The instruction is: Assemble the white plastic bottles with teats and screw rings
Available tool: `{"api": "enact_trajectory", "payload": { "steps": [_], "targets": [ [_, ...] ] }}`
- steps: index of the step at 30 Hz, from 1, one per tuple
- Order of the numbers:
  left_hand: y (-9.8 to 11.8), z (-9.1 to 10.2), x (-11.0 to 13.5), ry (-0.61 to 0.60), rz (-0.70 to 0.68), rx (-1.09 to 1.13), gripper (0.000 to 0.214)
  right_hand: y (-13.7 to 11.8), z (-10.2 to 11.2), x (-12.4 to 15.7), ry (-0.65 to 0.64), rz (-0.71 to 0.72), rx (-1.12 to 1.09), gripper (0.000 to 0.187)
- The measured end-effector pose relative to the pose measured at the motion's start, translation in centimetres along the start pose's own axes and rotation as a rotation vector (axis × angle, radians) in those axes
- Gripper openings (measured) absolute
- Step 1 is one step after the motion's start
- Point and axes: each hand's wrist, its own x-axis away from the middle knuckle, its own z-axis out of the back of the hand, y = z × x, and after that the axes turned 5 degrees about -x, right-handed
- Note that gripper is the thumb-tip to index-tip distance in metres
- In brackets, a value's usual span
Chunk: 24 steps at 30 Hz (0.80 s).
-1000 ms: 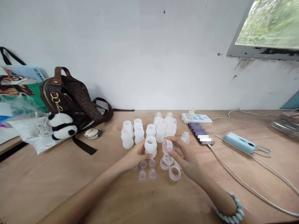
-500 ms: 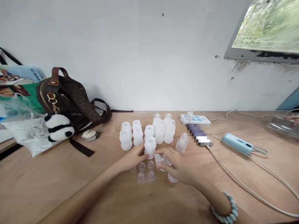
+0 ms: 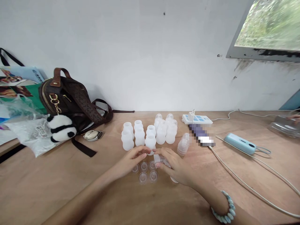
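Note:
My left hand [image 3: 136, 157] is beside the front white frosted bottle [image 3: 150, 142], its fingers apart and holding nothing. Between the thumb and fingers of my right hand [image 3: 174, 162] is a clear ribbed bottle collar [image 3: 157, 158], seen from the side. The rest of the held part is mostly hidden by the fingers. Several open frosted bottles [image 3: 127, 142] stand upright behind my hands. Others wear clear domed caps [image 3: 161, 126]. Below my hands, several clear nipple pieces [image 3: 143, 177] lie on the table. A stack of clear domed caps [image 3: 183, 144] stands right of the bottles.
A brown backpack [image 3: 70, 97] with a panda toy [image 3: 62, 127] leans at the left, near a computer mouse [image 3: 92, 135]. On the right lie a power strip [image 3: 203, 120], a phone [image 3: 199, 134], a blue power bank [image 3: 240, 143] and a white cable [image 3: 231, 172].
My left hand has let go of the front bottle, which now stands slightly farther back. My right hand keeps the ribbed collar in nearly the same place.

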Motion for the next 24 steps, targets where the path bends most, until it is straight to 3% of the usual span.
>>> {"api": "enact_trajectory", "payload": {
  "steps": [9,14,19,24],
  "targets": [
    [-1.1,-0.7,-3.0,-0.034,-0.077,0.086,0.048,1.2,-0.1,-0.3,0.090,0.035,-0.035,0.026],
    [-1.7,-0.9,-3.7,-0.024,-0.040,0.064,0.061,1.5,0.0,-0.1,0.141,0.026,-0.030,0.025],
    [-0.8,-1.1,-3.2,0.030,-0.002,0.092,0.063,1.3,0.5,-0.1,0.176,0.005,-0.007,0.026],
    [1.3,-1.7,-1.5,0.077,-0.063,0.172,0.042,1.3,0.2,0.0,0.246,0.049,-0.086,0.030]
  ]
}}
